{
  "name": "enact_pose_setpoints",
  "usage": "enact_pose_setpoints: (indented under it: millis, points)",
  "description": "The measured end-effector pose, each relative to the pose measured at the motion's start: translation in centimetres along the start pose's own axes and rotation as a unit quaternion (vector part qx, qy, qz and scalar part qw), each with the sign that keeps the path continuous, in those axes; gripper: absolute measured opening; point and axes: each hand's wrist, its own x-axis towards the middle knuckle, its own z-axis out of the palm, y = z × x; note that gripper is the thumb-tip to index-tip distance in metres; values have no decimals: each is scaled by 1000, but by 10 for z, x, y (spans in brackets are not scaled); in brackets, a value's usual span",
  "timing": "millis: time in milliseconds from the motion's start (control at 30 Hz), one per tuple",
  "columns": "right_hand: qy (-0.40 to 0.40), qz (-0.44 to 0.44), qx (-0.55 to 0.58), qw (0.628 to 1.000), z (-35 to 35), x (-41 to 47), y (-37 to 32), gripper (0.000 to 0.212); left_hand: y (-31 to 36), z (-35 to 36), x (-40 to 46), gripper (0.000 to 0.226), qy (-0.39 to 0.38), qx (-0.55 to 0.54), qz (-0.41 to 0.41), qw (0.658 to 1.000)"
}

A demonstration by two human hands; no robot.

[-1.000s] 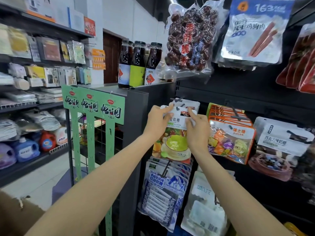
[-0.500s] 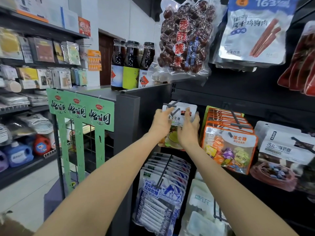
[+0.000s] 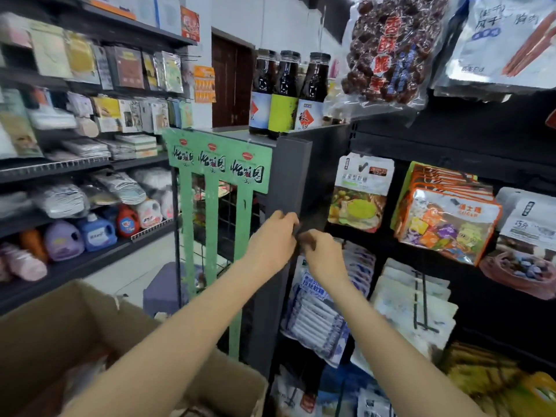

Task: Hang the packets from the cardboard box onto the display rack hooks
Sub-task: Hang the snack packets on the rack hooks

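Note:
A white-topped candy packet with a green cup picture (image 3: 359, 191) hangs on a hook of the black display rack (image 3: 400, 248), free of both hands. My left hand (image 3: 272, 240) and my right hand (image 3: 323, 255) hover close together below and left of it, in front of the rack's grey end post (image 3: 293, 188). Both have loosely curled fingers and hold nothing; they are motion-blurred. The open cardboard box (image 3: 90, 335) fills the lower left corner, with pale packets dimly visible inside.
Orange candy packets (image 3: 445, 218) hang right of the new packet, blue-white packets (image 3: 319, 311) below it. Three dark bottles (image 3: 285, 91) stand on the rack top. A green wire stand (image 3: 216, 188) is just left of the post. Shelves with detergent jugs (image 3: 96, 233) line the left wall.
Both hands let go of the candy packet, which now hangs on its hook, and dropped down and left. The view tilted down, bringing the cardboard box into sight.

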Motion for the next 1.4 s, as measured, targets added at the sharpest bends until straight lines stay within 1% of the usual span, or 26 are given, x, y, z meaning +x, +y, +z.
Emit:
enact_pose_setpoints:
  millis: [67, 133, 267, 333, 433, 500, 533, 600, 667, 700, 733, 800, 867, 933, 1033, 1100, 1133, 1167, 1200, 1267, 1300, 1367, 1400]
  points:
    - [-57, 5, -3, 998, 32, -21, -16, 27, -33, -9, -37, 26, -34, 40, -51, 997]
    - [-116, 4, -8, 993, 67, -44, -34, 26, -69, -17, -74, 25, -75, 44, -111, 990]
    - [-229, 18, 16, 973, 139, -88, -59, 25, -146, -18, -145, 18, -116, 50, -204, 971]
    - [-282, 28, 16, 959, 175, -106, -62, 27, -180, -14, -179, 10, -135, 49, -262, 954]
    - [-352, 31, -12, 936, 229, -128, -58, 30, -226, 4, -221, 16, -181, 36, -348, 919]
    - [-397, 25, -29, 917, 262, -136, -52, 32, -253, 16, -240, 15, -223, 51, -390, 892]
    - [-423, 19, -40, 905, 277, -139, -49, 34, -264, 22, -247, 18, -242, 53, -411, 878]
    - [-475, 9, -66, 877, 308, -142, -41, 44, -283, 31, -254, 27, -267, 45, -447, 853]
    - [-515, 12, -87, 852, 340, -144, -31, 64, -299, 38, -255, 39, -296, 46, -472, 829]
    - [-529, 14, -96, 843, 355, -146, -26, 72, -306, 40, -255, 40, -313, 44, -485, 816]
    - [-541, 14, -105, 834, 368, -148, -21, 79, -313, 43, -256, 35, -317, 33, -502, 804]
    - [-569, 16, -113, 815, 389, -153, -14, 90, -320, 48, -255, 23, -317, -42, -562, 762]
    - [-597, 21, -111, 795, 404, -157, -7, 98, -326, 52, -256, 32, -304, -97, -606, 729]
    - [-610, 10, -122, 783, 412, -160, -1, 102, -329, 51, -255, 32, -287, -122, -634, 708]
    - [-607, 1, -118, 786, 415, -158, 5, 98, -336, 52, -253, 32, -274, -66, -615, 736]
    - [-609, 4, -106, 786, 410, -152, 5, 93, -343, 53, -253, 13, -252, -79, -638, 724]
    - [-607, 10, -96, 789, 407, -148, 3, 91, -342, 50, -252, 13, -249, -101, -642, 718]
    - [-603, 16, -80, 794, 404, -143, 2, 90, -341, 48, -250, 18, -223, -119, -649, 717]
    - [-603, 26, -63, 795, 398, -139, -1, 91, -343, 47, -246, 21, -194, -118, -649, 726]
    - [-608, 50, -4, 793, 385, -133, -11, 90, -341, 39, -234, 25, -117, -116, -629, 759]
    - [-603, 55, 28, 795, 378, -131, -16, 86, -338, 33, -229, 26, -77, -127, -626, 766]
    - [-577, 57, 73, 811, 364, -128, -28, 80, -331, 21, -222, 25, -21, -181, -609, 772]
    - [-561, 46, 93, 822, 360, -128, -34, 80, -329, 15, -220, 23, 10, -216, -603, 768]
